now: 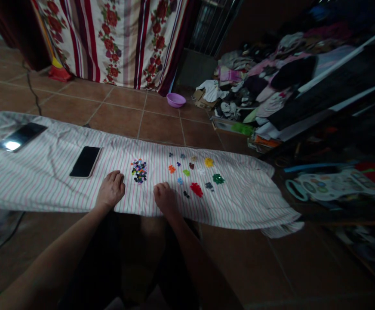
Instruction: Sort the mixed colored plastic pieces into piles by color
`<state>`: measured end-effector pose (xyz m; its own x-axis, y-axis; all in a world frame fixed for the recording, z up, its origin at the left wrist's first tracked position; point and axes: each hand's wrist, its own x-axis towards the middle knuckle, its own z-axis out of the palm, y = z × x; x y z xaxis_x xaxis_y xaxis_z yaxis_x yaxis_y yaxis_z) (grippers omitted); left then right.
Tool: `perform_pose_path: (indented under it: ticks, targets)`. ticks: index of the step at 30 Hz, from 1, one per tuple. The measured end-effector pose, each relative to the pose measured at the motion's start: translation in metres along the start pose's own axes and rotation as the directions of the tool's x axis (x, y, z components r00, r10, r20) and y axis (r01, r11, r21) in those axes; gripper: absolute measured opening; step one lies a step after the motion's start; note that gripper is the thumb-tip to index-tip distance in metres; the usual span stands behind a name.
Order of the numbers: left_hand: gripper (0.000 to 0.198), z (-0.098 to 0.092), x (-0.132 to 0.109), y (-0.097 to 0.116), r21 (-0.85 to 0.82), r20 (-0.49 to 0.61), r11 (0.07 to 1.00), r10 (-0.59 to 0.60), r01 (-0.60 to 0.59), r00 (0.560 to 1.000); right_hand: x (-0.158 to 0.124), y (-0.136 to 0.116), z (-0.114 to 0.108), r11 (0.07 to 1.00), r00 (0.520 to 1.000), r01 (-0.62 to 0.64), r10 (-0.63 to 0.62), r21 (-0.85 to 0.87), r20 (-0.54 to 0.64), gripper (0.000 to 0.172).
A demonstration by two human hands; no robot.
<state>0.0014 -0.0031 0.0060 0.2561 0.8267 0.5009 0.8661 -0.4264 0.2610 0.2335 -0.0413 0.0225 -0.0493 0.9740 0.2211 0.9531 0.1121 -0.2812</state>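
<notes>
My left hand (112, 189) rests on the striped cloth, its fingers curled inward, left of a mixed heap of small coloured pieces (139, 171). Closed in a fist, my right hand (165, 197) lies right of that heap. What either hand holds, if anything, is hidden. Beyond my right hand are small one-colour piles: red pieces (196, 189), dark green pieces (218, 178), yellow pieces (209, 162), orange pieces (172, 169), light blue pieces (180, 181), lime pieces (186, 172) and several others. The pieces are too small to tell their kind.
A phone (86, 162) lies left of my left hand, with a dark glossy tablet-like slab (21, 137) farther left. Striped cloth (245, 193) covers the narrow work surface. Behind it stand a purple basin (176, 100), a floral curtain (110, 43) and heaped clothes (258, 82).
</notes>
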Motion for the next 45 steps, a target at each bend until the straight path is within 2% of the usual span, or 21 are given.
perform_pose_path:
  ticks: [7,13,21,27,33,39,45]
  targets:
    - [0.020,0.001,0.000,0.000,0.023,-0.027,1.000,0.014,-0.013,1.000,-0.007,0.018,0.000,0.994,0.999,-0.045,0.048,0.103,-0.021,0.020]
    - [0.020,0.003,-0.001,-0.002,-0.002,-0.002,1.000,0.019,-0.019,1.000,-0.011,0.036,-0.003,0.979,0.998,-0.054,0.059,0.196,-0.023,0.021]
    - [0.022,0.003,-0.001,-0.002,-0.008,-0.006,1.000,-0.002,0.002,1.000,-0.004,0.074,-0.022,0.958,0.973,-0.126,0.170,0.257,-0.156,0.022]
    - [0.021,0.001,-0.001,-0.001,0.006,0.001,1.000,0.006,-0.006,1.000,0.014,0.114,-0.046,0.952,0.936,-0.274,0.297,0.139,-0.189,0.027]
    - [0.021,0.001,-0.001,-0.002,-0.005,0.001,1.000,-0.003,0.003,1.000,0.025,0.144,-0.063,0.904,0.904,-0.421,0.413,-0.070,-0.112,0.030]
    - [0.021,0.002,0.000,-0.002,-0.001,0.011,1.000,0.000,0.000,1.000,0.039,0.162,-0.070,0.861,0.878,-0.479,0.472,-0.169,-0.081,0.031]
    - [0.021,0.001,0.000,-0.001,0.006,0.002,1.000,0.008,-0.008,1.000,0.049,0.168,-0.073,0.839,0.862,-0.503,0.504,-0.209,-0.052,0.034]
